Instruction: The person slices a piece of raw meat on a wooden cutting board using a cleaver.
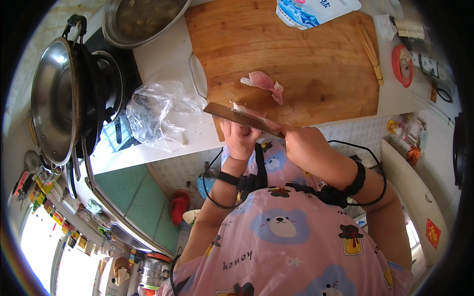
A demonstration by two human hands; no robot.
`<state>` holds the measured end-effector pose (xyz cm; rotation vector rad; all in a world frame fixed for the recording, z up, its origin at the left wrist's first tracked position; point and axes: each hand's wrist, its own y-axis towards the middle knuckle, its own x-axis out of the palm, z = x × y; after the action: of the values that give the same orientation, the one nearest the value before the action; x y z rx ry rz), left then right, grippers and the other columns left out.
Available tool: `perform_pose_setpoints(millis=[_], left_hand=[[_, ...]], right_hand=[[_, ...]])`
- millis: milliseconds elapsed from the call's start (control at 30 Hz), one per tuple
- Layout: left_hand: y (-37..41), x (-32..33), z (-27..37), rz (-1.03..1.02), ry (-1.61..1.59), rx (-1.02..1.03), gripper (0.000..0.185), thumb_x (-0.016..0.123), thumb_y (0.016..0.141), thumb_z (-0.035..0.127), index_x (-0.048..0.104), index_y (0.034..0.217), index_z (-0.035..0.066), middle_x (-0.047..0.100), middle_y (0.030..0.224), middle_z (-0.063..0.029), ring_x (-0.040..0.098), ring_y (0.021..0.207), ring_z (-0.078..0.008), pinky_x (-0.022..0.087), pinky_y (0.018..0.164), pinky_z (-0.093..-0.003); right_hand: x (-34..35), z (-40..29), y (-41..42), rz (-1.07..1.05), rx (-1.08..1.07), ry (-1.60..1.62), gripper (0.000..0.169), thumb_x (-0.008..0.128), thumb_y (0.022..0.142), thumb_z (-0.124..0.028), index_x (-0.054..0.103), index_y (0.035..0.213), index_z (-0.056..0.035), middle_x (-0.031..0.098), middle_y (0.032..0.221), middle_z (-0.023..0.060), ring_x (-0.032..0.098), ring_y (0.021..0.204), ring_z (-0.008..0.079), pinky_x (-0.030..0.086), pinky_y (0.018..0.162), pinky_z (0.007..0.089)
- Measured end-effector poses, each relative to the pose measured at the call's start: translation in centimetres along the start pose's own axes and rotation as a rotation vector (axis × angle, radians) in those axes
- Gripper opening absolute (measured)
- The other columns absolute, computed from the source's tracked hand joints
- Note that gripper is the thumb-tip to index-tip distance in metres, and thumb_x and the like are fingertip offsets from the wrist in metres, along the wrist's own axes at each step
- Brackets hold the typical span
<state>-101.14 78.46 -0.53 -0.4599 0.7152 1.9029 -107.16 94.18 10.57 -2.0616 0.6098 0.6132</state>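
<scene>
My right hand (296, 140) grips the handle end of a broad kitchen knife (242, 119), whose blade points left along the near edge of a wooden cutting board (326, 63). Just below the blade, my left hand (240, 137) has its fingers curled, partly covered by the knife; whether they pinch meat cannot be told. A strip of raw meat (246, 110) shows along the blade's far side. Farther up the board lies another piece of raw meat (263, 81), pink with a pale end.
Crumpled clear plastic bag (163, 111) on the counter at left, beside hanging or stacked pans (55, 100). A metal bowl (146, 20) stands at the upper left. A printed pouch (314, 13) and a bundle of thin sticks (370, 53) lie on the board; a red bowl (402, 66) is right.
</scene>
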Motion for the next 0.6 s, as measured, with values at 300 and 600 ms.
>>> perform_pose_setpoints(millis=[300,600], left_hand=[[-0.6,-0.1,-1.0,-0.059,-0.040,0.023,0.043,0.078,0.069,0.020,0.059,0.105,0.006,0.062,0.103,-0.0140,0.055,0.096,-0.0392,0.045,0.086,-0.0484],[-0.9,-0.1,-1.6,-0.091,-0.045,-0.019,0.027,0.074,0.068,0.014,0.054,0.085,0.011,0.057,0.087,-0.0093,0.054,0.087,-0.0319,0.044,0.079,-0.0414]], right_hand=[[0.8,-0.4,1.4,0.050,-0.040,-0.043,0.005,0.062,0.067,-0.002,0.064,0.071,0.0005,0.062,0.065,0.0208,0.063,0.062,0.0392,0.049,0.055,0.0467],[2.3,-1.7,4.9,0.126,-0.071,-0.021,0.012,0.059,0.075,-0.011,0.065,0.069,-0.0017,0.065,0.068,0.0192,0.065,0.062,0.0366,0.050,0.054,0.0463]])
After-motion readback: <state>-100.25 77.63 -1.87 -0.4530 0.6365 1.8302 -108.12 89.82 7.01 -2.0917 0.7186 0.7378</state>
